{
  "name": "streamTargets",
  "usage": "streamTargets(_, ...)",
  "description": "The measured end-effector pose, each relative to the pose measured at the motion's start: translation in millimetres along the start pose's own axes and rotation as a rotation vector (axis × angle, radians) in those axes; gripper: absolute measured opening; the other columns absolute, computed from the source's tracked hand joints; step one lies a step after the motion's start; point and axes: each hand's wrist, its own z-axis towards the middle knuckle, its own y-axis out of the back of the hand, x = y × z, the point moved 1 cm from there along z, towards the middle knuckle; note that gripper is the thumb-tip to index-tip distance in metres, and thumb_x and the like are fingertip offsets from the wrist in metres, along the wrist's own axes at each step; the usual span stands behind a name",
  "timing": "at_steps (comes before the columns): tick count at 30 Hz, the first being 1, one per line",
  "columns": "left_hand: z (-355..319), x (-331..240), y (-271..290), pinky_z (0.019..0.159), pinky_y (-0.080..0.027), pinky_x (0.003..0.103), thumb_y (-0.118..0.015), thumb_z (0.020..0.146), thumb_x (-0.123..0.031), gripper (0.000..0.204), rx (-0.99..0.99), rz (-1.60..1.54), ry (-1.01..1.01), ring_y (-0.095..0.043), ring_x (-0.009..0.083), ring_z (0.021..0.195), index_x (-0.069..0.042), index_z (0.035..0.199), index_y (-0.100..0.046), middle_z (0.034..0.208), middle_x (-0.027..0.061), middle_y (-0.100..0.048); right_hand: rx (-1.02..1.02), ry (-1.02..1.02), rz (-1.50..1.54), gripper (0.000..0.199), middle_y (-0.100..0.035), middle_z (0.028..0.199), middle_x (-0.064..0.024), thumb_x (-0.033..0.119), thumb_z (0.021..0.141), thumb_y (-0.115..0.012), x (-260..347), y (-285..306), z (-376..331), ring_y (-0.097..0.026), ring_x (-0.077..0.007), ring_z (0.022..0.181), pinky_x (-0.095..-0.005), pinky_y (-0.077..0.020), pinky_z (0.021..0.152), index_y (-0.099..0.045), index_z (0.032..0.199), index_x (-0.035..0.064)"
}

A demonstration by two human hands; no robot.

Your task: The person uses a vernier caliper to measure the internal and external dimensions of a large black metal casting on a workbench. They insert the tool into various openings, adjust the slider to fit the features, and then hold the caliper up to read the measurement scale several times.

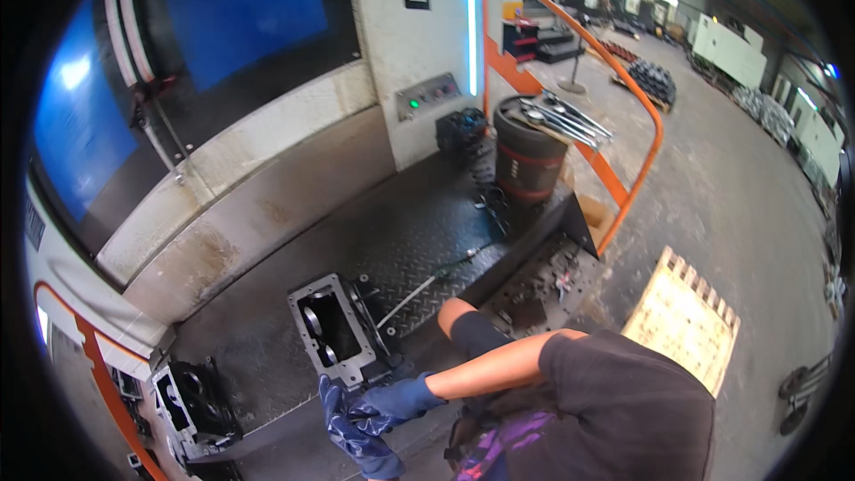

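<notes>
An open metal housing (339, 328) sits on a dark tread-plate platform (267, 303). Just below the housing, the blue-gloved right hand (392, 403) overlaps the gloved left hand (346, 432); whether they touch the housing is unclear. Left of the housing stands another casting (184, 423); up and right of the housing, a drum (532, 165) bears metal tools (570, 121).

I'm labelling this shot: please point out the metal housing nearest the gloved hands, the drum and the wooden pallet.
Metal housing (349, 366), head view: flange on its near end.
Drum (536, 167), head view: side wall.
Wooden pallet (684, 325), head view: top.
</notes>
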Motion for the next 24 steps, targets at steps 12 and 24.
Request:
streamTargets(12,85,139,-46,0.105,-0.033,0.034,-0.047,0.098,-0.024,0.046,0.101,0.567,0.127,-0.043,0.0264,0.126,0.004,0.134,-0.042,0.139,0.0159,-0.043,-1.378,-0.103,1.424,0.012,-0.062,0.073,-0.0041,0.01,0.091,-0.048,-173,121,-249,-0.06,-0.016,0.061,-0.0291,-0.0476,0.055,-0.059,0.092,0.0049)
streamTargets(24,107,297,-16,0.091,-0.042,0.031,-0.059,0.093,-0.016,0.046,0.09,0.788,0.401,-0.052,0.0192,0.104,0.005,0.131,-0.042,0.125,0.0127,-0.055,-1.442,-1.56,-0.238,0.036,-0.062,0.104,-0.025,0.033,0.088,-0.047,-380,264,-386,-0.058,-0.0422,0.1,-0.0493,-0.0468,0.084,-0.064,0.104,0.0058)
